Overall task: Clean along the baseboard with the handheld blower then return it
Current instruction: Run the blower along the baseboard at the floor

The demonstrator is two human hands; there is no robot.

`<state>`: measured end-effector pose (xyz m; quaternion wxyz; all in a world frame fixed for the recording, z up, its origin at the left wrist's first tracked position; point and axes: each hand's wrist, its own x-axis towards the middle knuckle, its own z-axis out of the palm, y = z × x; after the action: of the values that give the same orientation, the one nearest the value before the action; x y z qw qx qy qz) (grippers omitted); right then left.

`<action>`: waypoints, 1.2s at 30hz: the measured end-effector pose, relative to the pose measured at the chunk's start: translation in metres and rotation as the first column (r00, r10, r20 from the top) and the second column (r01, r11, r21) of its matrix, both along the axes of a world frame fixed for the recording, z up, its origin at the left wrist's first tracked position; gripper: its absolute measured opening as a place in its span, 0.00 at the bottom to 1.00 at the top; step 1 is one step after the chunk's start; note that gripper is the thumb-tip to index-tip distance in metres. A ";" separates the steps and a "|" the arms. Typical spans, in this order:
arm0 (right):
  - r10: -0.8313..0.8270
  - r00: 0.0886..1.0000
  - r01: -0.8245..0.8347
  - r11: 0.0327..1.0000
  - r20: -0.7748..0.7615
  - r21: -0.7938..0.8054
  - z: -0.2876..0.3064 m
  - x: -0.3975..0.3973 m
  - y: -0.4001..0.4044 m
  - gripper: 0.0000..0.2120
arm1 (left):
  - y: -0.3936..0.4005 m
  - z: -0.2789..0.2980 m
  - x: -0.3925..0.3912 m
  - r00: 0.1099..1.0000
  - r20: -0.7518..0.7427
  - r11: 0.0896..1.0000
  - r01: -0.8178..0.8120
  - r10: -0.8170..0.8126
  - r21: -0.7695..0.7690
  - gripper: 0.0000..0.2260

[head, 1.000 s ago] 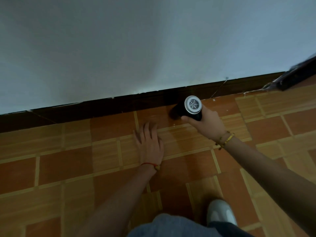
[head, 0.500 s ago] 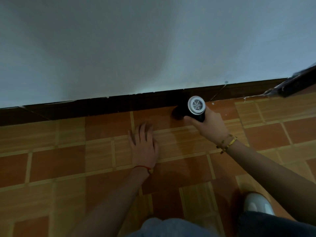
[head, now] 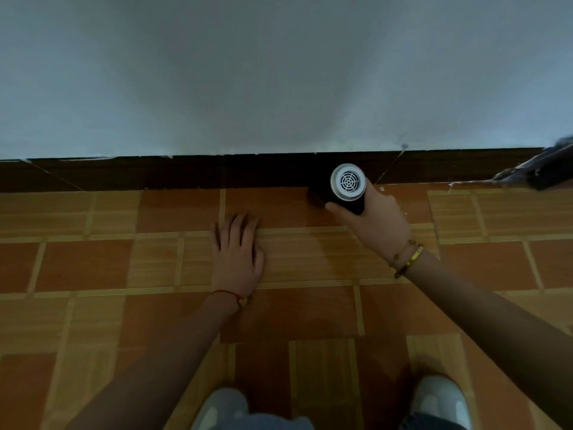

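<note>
My right hand (head: pixel 376 223) grips the black handheld blower (head: pixel 345 186). Its white round rear grille faces me and its nose points at the dark brown baseboard (head: pixel 186 172), almost touching it. The front end of the blower is lost in shadow against the baseboard. My left hand (head: pixel 237 252) rests flat on the floor tiles, fingers straight, a little left of the blower and apart from it.
A pale grey wall (head: pixel 279 72) rises above the baseboard. Orange and tan tiles (head: pixel 93 265) cover the floor. A dark object (head: pixel 545 169) lies against the baseboard at the far right. My two white shoes (head: pixel 440 401) show at the bottom edge.
The blower and my right hand have moved right along the baseboard. My view has shifted, so the baseboard now runs level. My left hand stays flat on the floor.
</note>
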<state>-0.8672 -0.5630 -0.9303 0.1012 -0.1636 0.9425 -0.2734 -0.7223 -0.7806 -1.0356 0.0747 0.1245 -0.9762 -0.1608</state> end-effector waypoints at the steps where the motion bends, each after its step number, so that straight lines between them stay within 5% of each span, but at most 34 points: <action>1: 0.002 1.000 -0.002 1.000 -0.006 0.000 0.000 -0.001 0.002 0.35 | 0.000 0.000 0.000 1.000 0.002 1.000 -0.003 0.003 0.003 0.22; 22: 0.188 0.979 -0.190 0.981 0.082 0.024 0.005 -0.015 0.028 0.34 | 0.035 0.027 -0.002 0.984 0.123 0.991 -0.131 0.128 0.019 0.23; 28: 0.371 0.895 -0.371 0.927 0.248 -0.051 0.012 -0.010 0.047 0.34 | 0.059 0.029 0.001 0.968 0.145 0.978 -0.208 0.203 0.020 0.22; 36: 0.178 0.981 -0.178 0.984 0.078 -0.006 0.007 -0.019 0.044 0.33 | 0.082 0.017 -0.022 0.933 0.113 0.937 -0.347 0.342 0.030 0.25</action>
<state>-0.8860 -0.5190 -0.9231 0.1623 -0.2364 0.9194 -0.2691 -0.7447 -0.6986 -1.0187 0.0467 0.3038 -0.9376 -0.1625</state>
